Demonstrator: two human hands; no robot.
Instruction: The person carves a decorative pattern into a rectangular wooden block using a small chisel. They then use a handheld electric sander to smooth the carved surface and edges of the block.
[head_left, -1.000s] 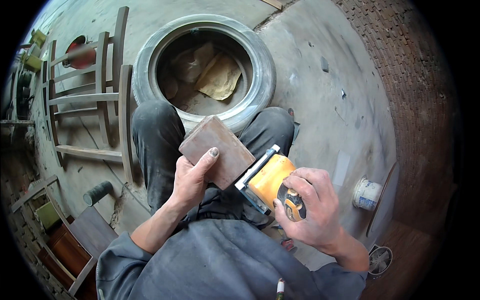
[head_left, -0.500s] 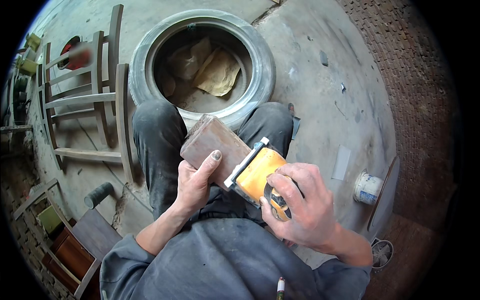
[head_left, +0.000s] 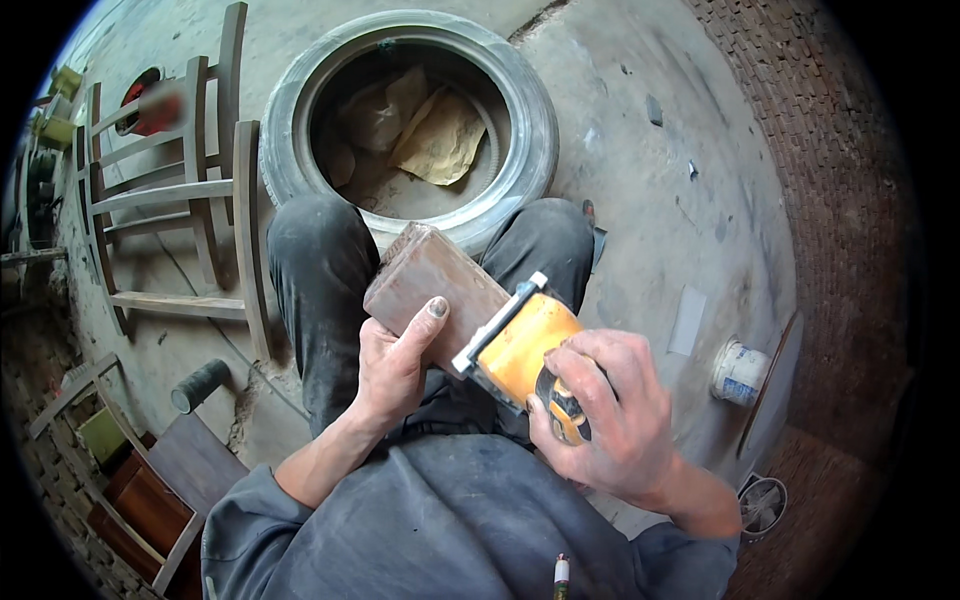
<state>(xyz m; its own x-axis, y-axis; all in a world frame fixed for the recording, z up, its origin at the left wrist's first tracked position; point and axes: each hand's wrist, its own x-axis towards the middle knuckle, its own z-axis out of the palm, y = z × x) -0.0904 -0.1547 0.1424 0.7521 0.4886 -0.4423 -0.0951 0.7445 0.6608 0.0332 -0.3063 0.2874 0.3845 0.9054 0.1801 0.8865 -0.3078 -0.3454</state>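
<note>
Between my knees I hold a brownish rectangular wooden block [head_left: 455, 290], tilted, in my left hand [head_left: 393, 365]. The thumb lies across its upper face and the other fingers are hidden beneath it. My right hand [head_left: 610, 420] is wrapped round the dark grip of a yellow sheet sander [head_left: 525, 345]. The sander's flat pad edge, with a black and white clamp bar, sits against the block's lower right end. How much of the pad touches the wood is hidden.
A dusty tyre [head_left: 535, 130] lies beyond my knees, with crumpled yellowish sandpaper [head_left: 440, 145] inside. Wooden chair frames [head_left: 245, 230] stand at the left. A white bucket [head_left: 740, 372] and a pale board [head_left: 770, 385] are at the right, near a small fan-like round item [head_left: 763, 506].
The sander and my right hand have shifted very slightly right relative to the view. The block and my left hand keep nearly the same pose; the whole view has moved a little.
</note>
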